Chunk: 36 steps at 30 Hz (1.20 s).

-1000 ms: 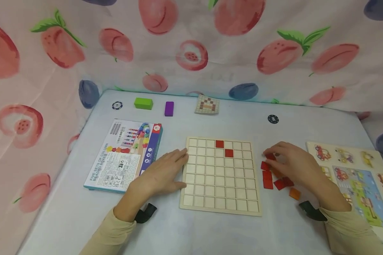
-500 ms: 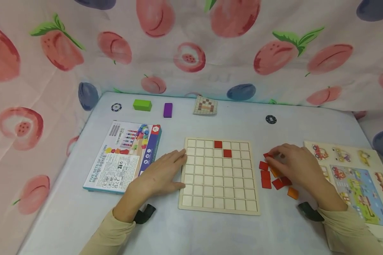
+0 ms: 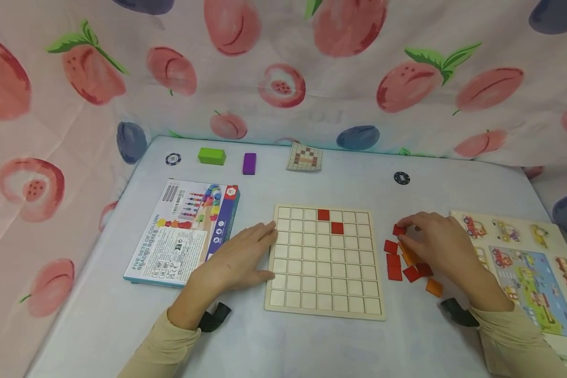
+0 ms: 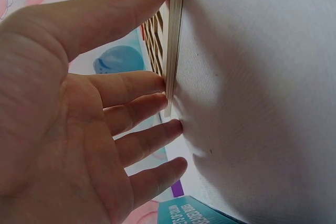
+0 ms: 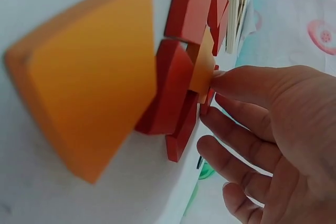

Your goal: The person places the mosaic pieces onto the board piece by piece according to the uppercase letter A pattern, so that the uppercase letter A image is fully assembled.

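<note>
box point(image 3: 181, 233): "FIVE SETS OF COLUMN BEADED BOXES" | black chip point(image 3: 402, 178): "100"

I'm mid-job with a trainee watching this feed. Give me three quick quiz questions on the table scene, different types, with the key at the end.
1. True or false: the left hand touches the edge of the board.

2. Which colours are the loose tiles by the right hand?
A) green and purple
B) red and orange
C) blue and yellow

3. How many red tiles sit in the board's grid?

Key:
1. True; the left wrist view shows fingertips against its side.
2. B.
3. Two, in the two rows farthest from the person.
</note>
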Motion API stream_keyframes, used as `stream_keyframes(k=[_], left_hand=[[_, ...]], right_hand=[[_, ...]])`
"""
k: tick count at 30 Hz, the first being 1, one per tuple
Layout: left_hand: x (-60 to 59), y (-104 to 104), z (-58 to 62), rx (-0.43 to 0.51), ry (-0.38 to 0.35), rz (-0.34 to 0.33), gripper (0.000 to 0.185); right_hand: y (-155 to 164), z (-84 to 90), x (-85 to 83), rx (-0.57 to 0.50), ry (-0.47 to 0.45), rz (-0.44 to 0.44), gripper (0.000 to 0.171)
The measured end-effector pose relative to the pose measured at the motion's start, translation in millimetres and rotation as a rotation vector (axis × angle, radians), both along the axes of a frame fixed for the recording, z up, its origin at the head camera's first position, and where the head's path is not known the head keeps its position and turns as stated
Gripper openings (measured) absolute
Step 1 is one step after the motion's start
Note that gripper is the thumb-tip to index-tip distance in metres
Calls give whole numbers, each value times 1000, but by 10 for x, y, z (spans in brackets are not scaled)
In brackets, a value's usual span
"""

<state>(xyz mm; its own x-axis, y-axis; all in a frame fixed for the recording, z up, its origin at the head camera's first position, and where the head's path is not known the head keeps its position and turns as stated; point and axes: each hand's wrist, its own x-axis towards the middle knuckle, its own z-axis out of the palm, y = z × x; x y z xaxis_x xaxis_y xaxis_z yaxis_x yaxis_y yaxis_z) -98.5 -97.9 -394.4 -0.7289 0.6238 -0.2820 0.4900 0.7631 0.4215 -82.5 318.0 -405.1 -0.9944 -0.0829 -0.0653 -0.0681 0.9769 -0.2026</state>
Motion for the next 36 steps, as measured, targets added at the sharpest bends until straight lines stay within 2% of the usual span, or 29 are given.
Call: stream_keyframes(k=[6,13,19,23,30,36], left_hand=[[0,5,-1,-1,5,0,84],[0,3,-8,3,4,-8,84],[4,3,-3,1,10,-5,84],[3,0,-7,3,11,-5,84],[1,-6,-11,6,6,-7,83],[-3,-6,-6,1,11,-8,84]], right_hand=[[5,0,1,-6,6,3,30],[-40,6,-2,-18,64,26,30],[-216,3,-7,-76,116,138,24],[-392,-10,-14,-90,115,210,24],[-640,-23,-28,-94,113,279,20],[-745,-29,-28,-87,152,327,18]])
